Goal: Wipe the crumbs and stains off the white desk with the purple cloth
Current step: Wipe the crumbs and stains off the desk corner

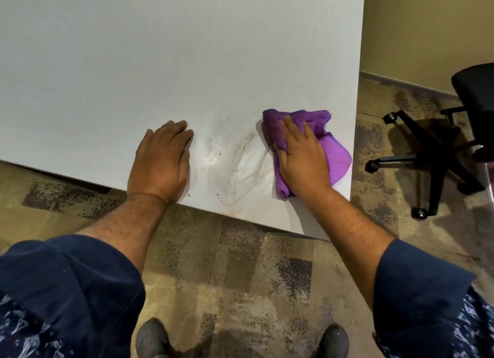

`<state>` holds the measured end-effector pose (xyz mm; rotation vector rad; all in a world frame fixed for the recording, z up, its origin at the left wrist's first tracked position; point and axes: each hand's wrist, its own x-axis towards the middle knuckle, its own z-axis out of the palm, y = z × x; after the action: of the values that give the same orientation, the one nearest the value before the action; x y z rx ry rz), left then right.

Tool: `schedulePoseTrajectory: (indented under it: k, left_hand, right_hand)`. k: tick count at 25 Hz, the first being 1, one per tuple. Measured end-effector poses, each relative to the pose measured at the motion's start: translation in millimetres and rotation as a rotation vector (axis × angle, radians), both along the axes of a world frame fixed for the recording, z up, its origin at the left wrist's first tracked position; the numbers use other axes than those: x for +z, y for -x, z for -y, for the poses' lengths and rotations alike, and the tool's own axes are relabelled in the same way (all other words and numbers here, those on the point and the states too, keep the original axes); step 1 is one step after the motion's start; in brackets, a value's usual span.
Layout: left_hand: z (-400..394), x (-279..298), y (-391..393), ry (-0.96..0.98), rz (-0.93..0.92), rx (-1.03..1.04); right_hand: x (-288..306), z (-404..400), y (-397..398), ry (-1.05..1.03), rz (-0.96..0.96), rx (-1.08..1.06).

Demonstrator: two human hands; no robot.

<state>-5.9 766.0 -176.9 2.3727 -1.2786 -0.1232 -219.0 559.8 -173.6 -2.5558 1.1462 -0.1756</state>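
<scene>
Left hand point(160, 162) flat, fingers extended, palm down on white desk point(133, 63) near front edge; holds nothing. Brown smears and crumbs point(240, 165) between hands, unwiped. Right hand point(299, 157) spread, pressing bunched purple cloth point(334, 154) near desk's right corner. Risk: stroke toward edge drops crumbs on carpet; bunched cloth may only smear stains.

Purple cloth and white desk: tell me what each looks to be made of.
Purple cloth: soft, fuzzy fabric, probably microfibre or terry; it bunches into limp folds under the right hand, and its matte nap shows at the far edge. White desk: smooth, flat, matte board, likely laminate; the stains smear on its surface.
</scene>
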Motion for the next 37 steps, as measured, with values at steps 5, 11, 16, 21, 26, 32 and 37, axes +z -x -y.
schedulePoseTrajectory:
  k: [5, 11, 16, 21, 26, 32, 37]
  left_hand:
    - [0, 0, 1, -0.007, 0.004, -0.001]
    - [0, 0, -3, -0.009, -0.005, -0.008]
    - [-1, -1, -3, -0.006, -0.017, -0.004]
    - [-3, -3, -5, -0.001, -0.011, -0.005]
    - [-1, -4, -6, -0.001, -0.019, 0.002]
    - [0, -3, -5, -0.007, -0.030, 0.015]
    - [0, -1, -5, -0.001, -0.040, 0.023]
  right_hand:
    - [9, -65, 9, -0.055, 0.035, 0.144]
    - [29, -112, 41, -0.288, 0.204, 0.377]
    - [70, -34, 38, -0.255, 0.574, -0.166]
    - [28, 17, -39, -0.028, 0.185, 0.128]
    - [8, -39, -46, 0.048, 0.041, 0.282]
    - [10, -124, 16, -0.039, 0.068, 0.481]
    - [14, -114, 61, -0.065, 0.060, 0.579]
